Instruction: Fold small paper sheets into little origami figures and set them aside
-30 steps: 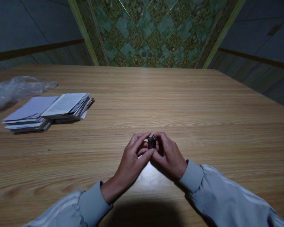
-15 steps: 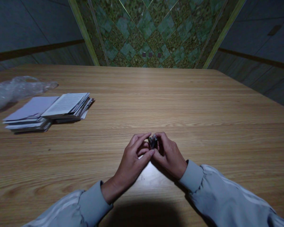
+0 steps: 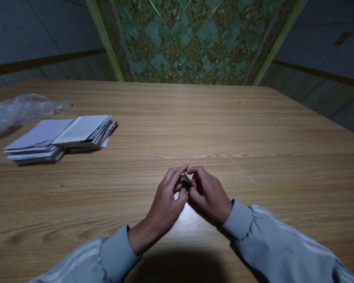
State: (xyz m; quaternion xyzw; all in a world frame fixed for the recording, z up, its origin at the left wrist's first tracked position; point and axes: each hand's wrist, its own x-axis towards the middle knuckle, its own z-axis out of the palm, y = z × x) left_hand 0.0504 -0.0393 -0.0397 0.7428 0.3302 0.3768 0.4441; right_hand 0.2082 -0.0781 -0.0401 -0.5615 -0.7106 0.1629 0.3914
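Left hand [image 3: 168, 194] and right hand [image 3: 211, 194] pinching small item [image 3: 187, 179] between fingertips, over bench [image 3: 230, 129], roughly midway between side edges; shape mostly hidden. Two paper stacks [image 3: 79, 130] toward left edge. Clear plastic bag [image 3: 23, 111] beyond, nearer far-left corner.

Right-hand stack of papers [image 3: 102, 136]: rows of fine print crossed its top sheet [image 3: 82, 128], far too small to read.
Left-hand stack of papers [image 3: 45, 133]: nothing legible showed.
Words, numbers, brands: none could be read.
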